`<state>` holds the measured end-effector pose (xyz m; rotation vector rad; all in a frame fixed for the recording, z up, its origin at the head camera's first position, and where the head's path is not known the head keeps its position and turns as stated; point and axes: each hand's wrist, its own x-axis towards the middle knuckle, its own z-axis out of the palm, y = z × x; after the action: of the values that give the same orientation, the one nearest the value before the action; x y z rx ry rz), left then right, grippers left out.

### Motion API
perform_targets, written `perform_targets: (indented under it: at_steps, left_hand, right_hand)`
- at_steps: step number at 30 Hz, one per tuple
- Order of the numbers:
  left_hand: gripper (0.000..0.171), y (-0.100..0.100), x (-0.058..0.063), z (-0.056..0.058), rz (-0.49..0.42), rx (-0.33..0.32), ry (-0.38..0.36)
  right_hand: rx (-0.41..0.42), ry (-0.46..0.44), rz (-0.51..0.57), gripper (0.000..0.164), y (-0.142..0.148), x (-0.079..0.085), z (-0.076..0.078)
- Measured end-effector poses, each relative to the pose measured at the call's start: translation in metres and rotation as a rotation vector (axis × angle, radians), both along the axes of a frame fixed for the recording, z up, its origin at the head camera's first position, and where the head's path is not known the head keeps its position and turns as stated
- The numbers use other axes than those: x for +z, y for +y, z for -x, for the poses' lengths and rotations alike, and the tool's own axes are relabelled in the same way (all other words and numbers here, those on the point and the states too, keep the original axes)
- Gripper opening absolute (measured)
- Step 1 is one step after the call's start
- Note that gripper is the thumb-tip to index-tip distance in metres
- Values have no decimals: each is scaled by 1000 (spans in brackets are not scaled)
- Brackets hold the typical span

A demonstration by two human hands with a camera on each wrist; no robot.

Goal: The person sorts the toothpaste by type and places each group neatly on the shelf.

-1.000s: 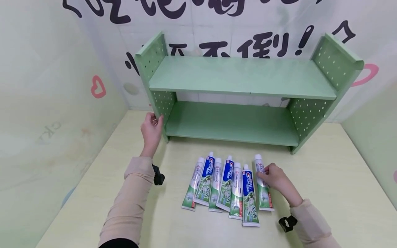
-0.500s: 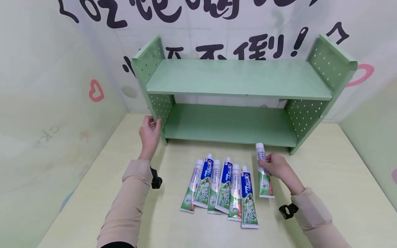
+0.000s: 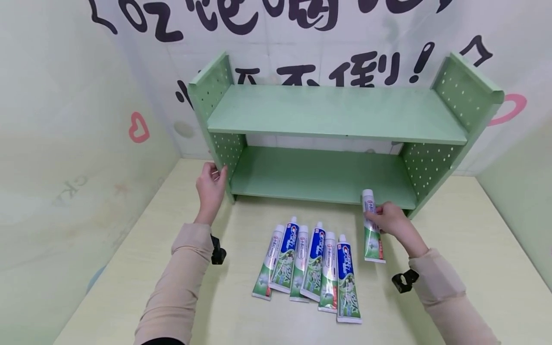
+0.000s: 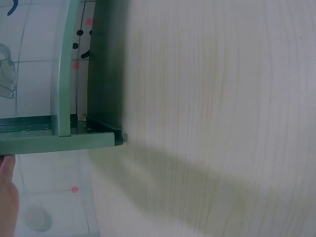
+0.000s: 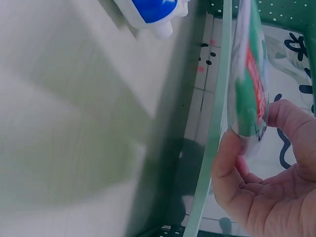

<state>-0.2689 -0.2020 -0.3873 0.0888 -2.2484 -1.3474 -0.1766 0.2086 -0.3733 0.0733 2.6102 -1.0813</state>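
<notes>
My right hand (image 3: 393,221) pinches a white-and-green toothpaste tube (image 3: 372,235) between thumb and fingers, its cap pointing toward the shelf. The tube is raised off the table, its cap end in front of the right part of the lower board's front edge. In the right wrist view, the thumb and fingers hold the tube's sides. My left hand (image 3: 210,189) holds the left side panel of the green two-tier shelf (image 3: 336,115); some fingertips are hidden. Several toothpaste tubes (image 3: 316,263), some blue-and-green and some white-and-green, lie side by side on the table.
The shelf stands at the back of the pale wooden table (image 3: 241,321), with perforated side panels (image 3: 429,167). Behind it is a wall (image 3: 276,43) with large black lettering. A black wrist mount (image 3: 404,281) sits on the right sleeve.
My right hand has lifted the white-and-green toothpaste tube from the right end of the row and carried it forward toward the shelf. My left hand stays at the shelf's left panel.
</notes>
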Motion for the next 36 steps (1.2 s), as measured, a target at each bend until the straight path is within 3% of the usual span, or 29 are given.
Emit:
perform_targets:
  at_steps: [21,31,36]
  left_hand:
    - [26,-2,-1,1,19,-1,18]
    - [26,1,4,1,40,2,14]
    - [25,0,3,-3,34,9,9]
  right_hand:
    - [18,-47,-4,50,15,23,40]
    - [15,-42,3,52,24,22,60]
    - [28,-53,74,58,34,12,75]
